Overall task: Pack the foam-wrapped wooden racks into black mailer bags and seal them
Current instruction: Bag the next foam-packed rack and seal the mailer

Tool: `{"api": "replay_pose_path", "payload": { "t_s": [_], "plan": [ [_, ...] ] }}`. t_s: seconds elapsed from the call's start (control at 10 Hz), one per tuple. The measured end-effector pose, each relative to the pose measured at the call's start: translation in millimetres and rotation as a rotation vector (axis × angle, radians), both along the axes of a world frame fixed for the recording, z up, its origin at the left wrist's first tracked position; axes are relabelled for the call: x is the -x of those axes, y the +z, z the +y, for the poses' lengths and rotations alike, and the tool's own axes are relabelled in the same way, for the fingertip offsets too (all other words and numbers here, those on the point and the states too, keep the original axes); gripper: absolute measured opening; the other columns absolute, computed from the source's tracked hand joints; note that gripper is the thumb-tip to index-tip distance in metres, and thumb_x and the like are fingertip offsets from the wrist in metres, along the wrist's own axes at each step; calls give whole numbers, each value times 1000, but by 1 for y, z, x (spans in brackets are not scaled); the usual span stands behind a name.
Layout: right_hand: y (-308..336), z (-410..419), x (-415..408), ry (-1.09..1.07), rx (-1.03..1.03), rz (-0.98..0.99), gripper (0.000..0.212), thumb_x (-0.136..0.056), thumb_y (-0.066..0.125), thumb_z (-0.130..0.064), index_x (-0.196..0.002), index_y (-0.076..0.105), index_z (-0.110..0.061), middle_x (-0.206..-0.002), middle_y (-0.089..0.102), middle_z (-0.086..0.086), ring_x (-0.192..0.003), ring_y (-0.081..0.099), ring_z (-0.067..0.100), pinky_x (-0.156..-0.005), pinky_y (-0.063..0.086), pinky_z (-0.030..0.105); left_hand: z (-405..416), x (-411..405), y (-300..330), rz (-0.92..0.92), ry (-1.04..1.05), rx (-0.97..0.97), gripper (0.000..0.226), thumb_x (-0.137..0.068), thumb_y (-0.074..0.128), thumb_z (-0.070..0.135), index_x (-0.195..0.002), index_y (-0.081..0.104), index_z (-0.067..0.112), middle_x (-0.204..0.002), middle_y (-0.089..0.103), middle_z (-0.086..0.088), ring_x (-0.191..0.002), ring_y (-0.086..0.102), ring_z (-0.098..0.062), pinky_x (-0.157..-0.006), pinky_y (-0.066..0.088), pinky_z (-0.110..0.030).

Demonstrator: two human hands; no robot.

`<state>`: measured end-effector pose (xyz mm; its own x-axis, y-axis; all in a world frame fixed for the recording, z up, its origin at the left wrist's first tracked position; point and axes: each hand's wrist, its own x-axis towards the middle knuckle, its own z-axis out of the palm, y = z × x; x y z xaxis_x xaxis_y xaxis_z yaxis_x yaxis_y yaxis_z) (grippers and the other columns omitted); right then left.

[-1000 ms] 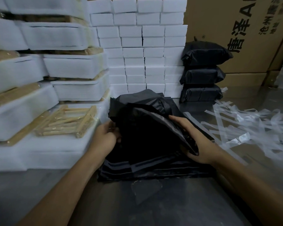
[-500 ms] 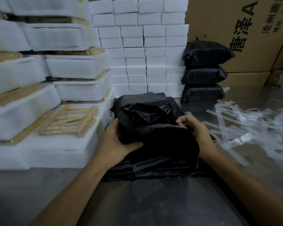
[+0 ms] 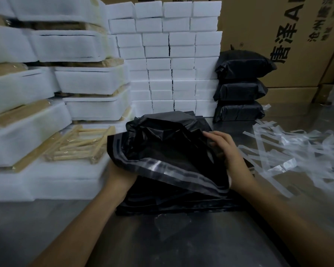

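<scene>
**Inspector:** Nearest you, the steel table [image 3: 181, 247] is bare, dull metal, smooth enough to let plastic slide. Your left hand [image 3: 118, 175] sits under the raised flap of the black bag [image 3: 172, 151]; the flap hides its fingers, so I cannot tell whether they are curled or flat. Your right hand [image 3: 229, 153] is at the bag's right side, fingers bent onto the film, thumb side hidden. It looks like a light hold on the film, but I cannot confirm it.

**Operator:** Where does the bag stand, and how should you handle it?

**Inspector:** It lies on a pile of flat bags [image 3: 177, 203] in front of you, mouth toward you, glossy seal strip [image 3: 174, 170] showing. In my judgement the film is thin, limp and slippery; whether a rack is inside, I cannot see. Take the flap by its corners, clear of the strip, and press down against whatever fills it.

**Operator:** And beyond?

**Inspector:** To your left, foam-wrapped racks [image 3: 46, 120] are stacked, one bare wooden rack [image 3: 79, 145] lying on top of the lowest. To your right lie peeled strips [image 3: 297, 151]. Behind stand white foam blocks [image 3: 172, 54], three filled bags [image 3: 239, 89] and cardboard cartons [image 3: 278, 26].
</scene>
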<state>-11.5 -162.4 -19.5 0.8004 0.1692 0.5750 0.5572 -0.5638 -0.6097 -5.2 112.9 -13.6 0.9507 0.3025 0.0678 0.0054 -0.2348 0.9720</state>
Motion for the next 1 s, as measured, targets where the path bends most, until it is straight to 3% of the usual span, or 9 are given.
{"api": "replay_pose_path", "payload": {
  "t_s": [0.2,0.3,0.4,0.5,0.6,0.7,0.8,0.9,1.0],
  "plan": [
    [11,-1,2,-25,203,-261,65,-97,44,-66,-139,54,-19,-157,35,-2,-145,36,21,-116,33,38,-9,4,0,-14,-20,-155,37,-97,34,-13,-133,34,-22,-139,37,-42,-130,38,-45,-99,27,-32],
    [12,8,3,26,185,-259,67,-99,36,-66,-135,57,-14,-158,37,-2,-150,28,20,-120,26,40,-8,7,0,-115,-37,-53,43,-92,49,-15,-134,40,-16,-136,47,-32,-129,44,-41,-89,36,-22],
    [12,10,7,97,135,-185,59,-96,52,-51,-144,50,-17,-157,39,-6,-148,32,16,-117,27,33,-15,16,17,-184,-89,92,31,-99,43,-6,-129,48,-13,-120,56,-23,-117,53,-36,-77,44,-12],
    [12,17,8,-29,61,-213,47,-87,54,-19,-132,60,-4,-135,61,14,-124,58,20,-108,44,30,-17,23,30,-228,-113,202,21,-101,39,-5,-107,59,1,-96,58,-4,-72,61,5,-61,45,-4],
    [13,26,6,-195,-22,-309,20,-91,54,-10,-71,59,-9,-60,58,4,-57,58,10,-58,44,17,-14,22,29,-318,-149,214,28,-96,52,4,-81,58,26,-76,62,10,-71,60,3,-63,46,-5],
    [16,24,5,-241,-104,-291,44,-97,53,-17,-61,32,-29,-49,33,-16,-45,45,6,-45,26,9,-10,18,26,-321,-203,187,25,-80,54,23,-87,75,35,-89,74,14,-90,68,-5,-82,54,-22],
    [14,25,4,-222,-265,-240,43,-100,55,-21,-61,38,-16,-46,38,0,-44,40,18,-40,22,18,-7,15,22,-254,-225,318,19,-79,64,23,-95,75,22,-101,75,-3,-101,70,-23,-94,50,-44],
    [14,28,4,-183,-372,-175,40,-100,57,-18,-63,42,-25,-48,39,-7,-42,38,12,-40,24,20,-3,9,21,-247,-199,389,2,-74,67,19,-75,68,21,-84,74,-6,-86,72,-25,-87,52,-44],
    [22,27,7,-84,-505,-138,34,-102,56,-20,-71,56,-35,-59,55,-17,-55,50,-2,-51,37,12,3,10,23,-342,-307,322,35,-66,64,7,-91,66,32,-87,75,-1,-84,72,-18,-71,55,-29]
  ]
}}
